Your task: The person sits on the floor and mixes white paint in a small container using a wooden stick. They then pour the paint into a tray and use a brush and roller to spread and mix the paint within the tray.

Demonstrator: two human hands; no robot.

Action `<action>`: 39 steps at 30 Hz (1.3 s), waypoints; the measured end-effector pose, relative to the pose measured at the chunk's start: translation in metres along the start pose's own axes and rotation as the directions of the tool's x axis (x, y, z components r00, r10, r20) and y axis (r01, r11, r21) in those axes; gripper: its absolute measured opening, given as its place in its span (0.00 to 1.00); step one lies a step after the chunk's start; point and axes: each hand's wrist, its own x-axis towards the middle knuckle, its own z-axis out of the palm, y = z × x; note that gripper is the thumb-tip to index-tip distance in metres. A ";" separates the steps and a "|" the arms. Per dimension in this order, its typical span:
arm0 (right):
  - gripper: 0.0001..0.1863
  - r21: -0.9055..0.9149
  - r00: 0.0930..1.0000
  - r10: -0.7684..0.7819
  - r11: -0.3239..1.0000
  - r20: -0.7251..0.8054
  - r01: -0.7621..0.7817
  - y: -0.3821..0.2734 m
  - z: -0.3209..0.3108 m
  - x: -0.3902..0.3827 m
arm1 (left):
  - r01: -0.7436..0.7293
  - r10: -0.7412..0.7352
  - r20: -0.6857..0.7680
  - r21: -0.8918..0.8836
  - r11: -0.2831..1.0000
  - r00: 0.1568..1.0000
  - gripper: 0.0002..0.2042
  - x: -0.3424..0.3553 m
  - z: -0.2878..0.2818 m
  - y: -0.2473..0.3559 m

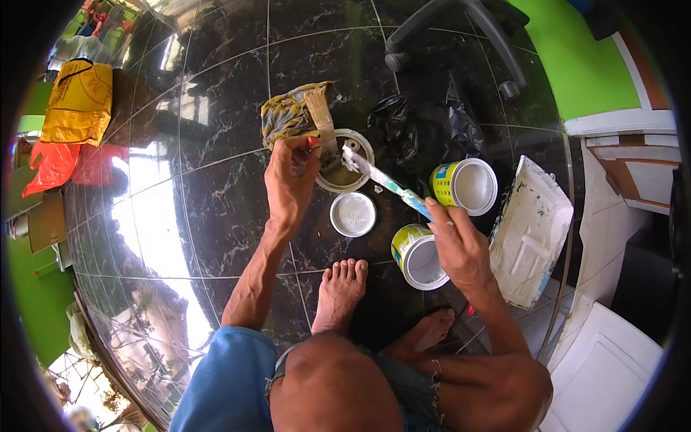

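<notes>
My left hand [291, 173] is pinched on a small red object [312, 142] beside a crumpled yellow-grey cloth [286, 111] and a pale wooden, brush-like piece [320, 114], above an open round container [338, 180]. My right hand [461, 245] grips a paint-smeared white and blue tool [399, 191], its white-coated tip over that container. A round lid [353, 214] lies below it. Two yellow-labelled cans [468, 183] with grey tops stand on the right, the nearer [421, 261] partly behind my right hand.
A paint-stained tray [522, 245] lies far right on the dark tiled floor [230, 93]. Black plastic bags [396, 126] lie behind the containers, below a chair base [482, 36]. Yellow [78, 108] and red [54, 162] bags are at left, a green wall and white frame [561, 65] at right.
</notes>
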 end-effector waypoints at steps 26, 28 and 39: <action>0.27 -0.138 0.993 -0.115 0.984 0.005 0.114 0.001 -0.001 0.009 | 0.033 -0.032 0.010 -0.034 0.999 0.999 0.09 0.008 -0.002 0.001; 0.27 -0.137 0.993 -0.117 0.983 0.016 0.118 0.003 0.002 0.010 | 0.034 -0.034 0.004 -0.051 0.998 0.999 0.09 0.008 -0.002 0.001; 0.25 -0.148 0.994 -0.099 0.984 0.037 0.103 0.001 0.001 0.013 | 0.074 -0.073 0.015 -0.015 0.997 0.997 0.09 0.009 0.000 0.000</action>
